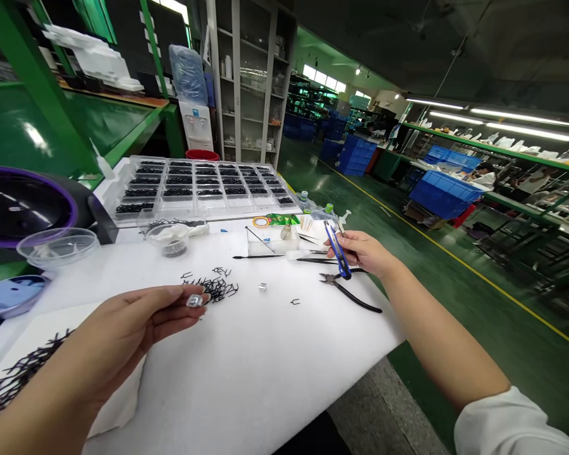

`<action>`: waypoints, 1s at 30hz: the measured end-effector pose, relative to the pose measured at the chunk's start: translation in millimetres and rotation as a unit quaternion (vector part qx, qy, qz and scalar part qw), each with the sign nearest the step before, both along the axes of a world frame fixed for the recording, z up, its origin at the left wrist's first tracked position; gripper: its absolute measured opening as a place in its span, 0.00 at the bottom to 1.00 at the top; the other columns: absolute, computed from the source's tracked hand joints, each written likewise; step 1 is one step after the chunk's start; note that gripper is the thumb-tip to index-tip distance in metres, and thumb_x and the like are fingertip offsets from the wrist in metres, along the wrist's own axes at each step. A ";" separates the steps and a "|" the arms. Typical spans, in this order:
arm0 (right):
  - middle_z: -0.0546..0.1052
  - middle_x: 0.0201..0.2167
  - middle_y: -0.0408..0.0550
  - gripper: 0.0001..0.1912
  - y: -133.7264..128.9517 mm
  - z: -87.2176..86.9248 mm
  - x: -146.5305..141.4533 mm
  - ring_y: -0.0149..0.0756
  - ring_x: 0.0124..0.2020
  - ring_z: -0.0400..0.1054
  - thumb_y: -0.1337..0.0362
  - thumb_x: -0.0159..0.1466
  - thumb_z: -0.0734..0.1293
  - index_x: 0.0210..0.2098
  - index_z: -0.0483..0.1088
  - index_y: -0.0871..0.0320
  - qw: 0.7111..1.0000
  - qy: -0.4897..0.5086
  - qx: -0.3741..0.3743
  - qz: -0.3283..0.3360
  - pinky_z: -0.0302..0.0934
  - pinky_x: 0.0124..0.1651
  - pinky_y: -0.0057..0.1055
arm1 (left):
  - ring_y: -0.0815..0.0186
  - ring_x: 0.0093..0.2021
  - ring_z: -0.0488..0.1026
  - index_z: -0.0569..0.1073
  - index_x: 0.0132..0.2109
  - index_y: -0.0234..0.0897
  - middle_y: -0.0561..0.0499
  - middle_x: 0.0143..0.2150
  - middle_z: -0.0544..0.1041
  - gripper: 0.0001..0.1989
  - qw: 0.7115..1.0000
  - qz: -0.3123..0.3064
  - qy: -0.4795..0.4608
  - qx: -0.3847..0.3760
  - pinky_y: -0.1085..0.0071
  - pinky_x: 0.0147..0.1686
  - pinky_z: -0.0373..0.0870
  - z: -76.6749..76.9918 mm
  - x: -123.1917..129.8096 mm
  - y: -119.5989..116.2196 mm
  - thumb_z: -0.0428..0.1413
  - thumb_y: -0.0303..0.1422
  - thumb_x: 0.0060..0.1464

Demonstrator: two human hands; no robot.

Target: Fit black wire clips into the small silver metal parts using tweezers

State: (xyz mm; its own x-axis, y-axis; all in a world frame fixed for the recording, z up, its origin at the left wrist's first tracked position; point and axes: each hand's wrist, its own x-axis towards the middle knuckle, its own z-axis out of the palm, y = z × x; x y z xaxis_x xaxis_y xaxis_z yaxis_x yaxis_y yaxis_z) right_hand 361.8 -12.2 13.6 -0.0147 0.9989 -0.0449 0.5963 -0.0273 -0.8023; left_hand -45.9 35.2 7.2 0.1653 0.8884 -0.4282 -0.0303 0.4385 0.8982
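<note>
Between the fingertips of my left hand (142, 316) is a small shiny metal piece (195, 301). My right hand (363, 251) grips a blue utility knife (337, 250), tilted over the right part of the white table. Black-handled cutters (355, 297) lie just below that hand. A pile of small black forked pieces (218, 287) rests beside my left fingertips. Another small silvery piece (262, 287) sits mid-table, and a single black forked piece (294, 302) lies to its right.
A compartment tray (196, 201) of black pieces stands at the back. Clear dishes (57, 246) are at the left, more black pieces (23, 373) at lower left. Thin tools (258, 256), a tape roll (260, 221) and bottles (305, 200) lie toward the back right.
</note>
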 end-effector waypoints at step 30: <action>0.77 0.35 0.49 0.10 -30.3 -34.7 -121.3 0.37 0.34 0.71 0.61 0.67 0.67 0.40 0.80 0.58 0.948 -0.275 0.162 -0.007 0.67 0.42 0.36 | 0.59 0.39 0.81 0.82 0.40 0.32 0.45 0.35 0.83 0.17 0.980 -0.075 0.064 0.170 0.59 0.49 0.79 24.7 -6.6 -24.3 0.72 0.34 0.42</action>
State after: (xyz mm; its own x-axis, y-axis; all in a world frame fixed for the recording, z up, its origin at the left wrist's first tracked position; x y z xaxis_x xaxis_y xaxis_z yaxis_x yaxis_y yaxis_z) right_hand 240.5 -42.5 -21.1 -0.0648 0.9616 0.2667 0.9282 0.1562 -0.3378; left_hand -52.5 10.9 31.9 0.2696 0.9533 -0.1365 0.1350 0.1030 0.9855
